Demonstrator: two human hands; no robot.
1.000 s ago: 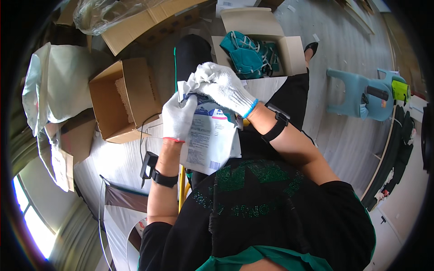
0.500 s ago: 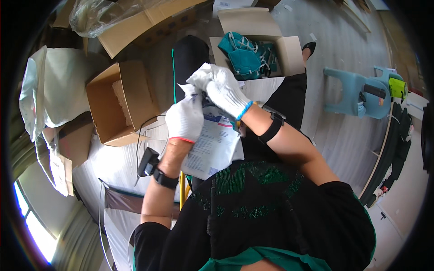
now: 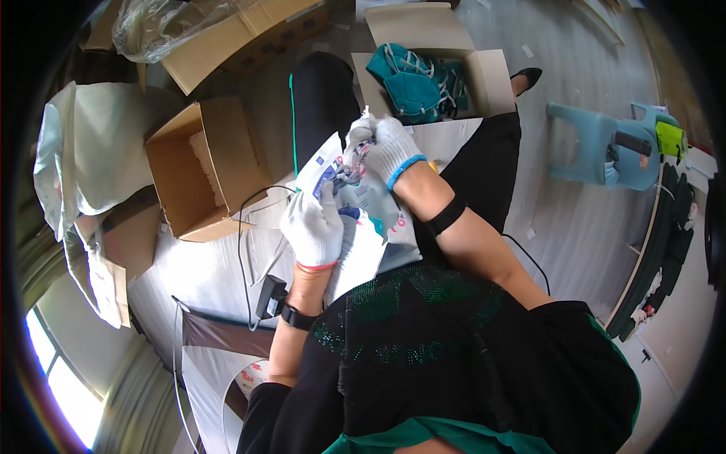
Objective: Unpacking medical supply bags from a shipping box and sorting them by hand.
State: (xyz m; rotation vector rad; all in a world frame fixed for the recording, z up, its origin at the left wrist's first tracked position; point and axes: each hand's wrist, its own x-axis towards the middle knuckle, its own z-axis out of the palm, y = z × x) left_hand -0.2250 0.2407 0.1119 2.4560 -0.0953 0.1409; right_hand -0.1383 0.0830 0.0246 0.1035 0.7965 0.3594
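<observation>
A white plastic packet [image 3: 359,257] with blue and pink print lies in my lap, its upper part crumpled and spread out. My left hand [image 3: 312,229], in a white knit glove with a red cuff, grips the packet's left side. At its top, my right hand [image 3: 387,153], gloved in white with a blue cuff, pinches the bunched plastic. The packet's inside cannot be made out. Just beyond my hands, teal face masks [image 3: 414,94] with white straps fill part of an open cardboard box [image 3: 490,83].
To the left stand an open brown carton [image 3: 242,147] and a large white sack [image 3: 106,163]. A bigger carton [image 3: 234,38] with clear plastic on it is at the upper left. A light-blue stool [image 3: 582,144] stands at the right. A black cable [image 3: 242,250] runs beside my left forearm.
My hands have moved a little apart; the left came down along the packet. Its upper part, bunched between both hands before, is now spread wider.
</observation>
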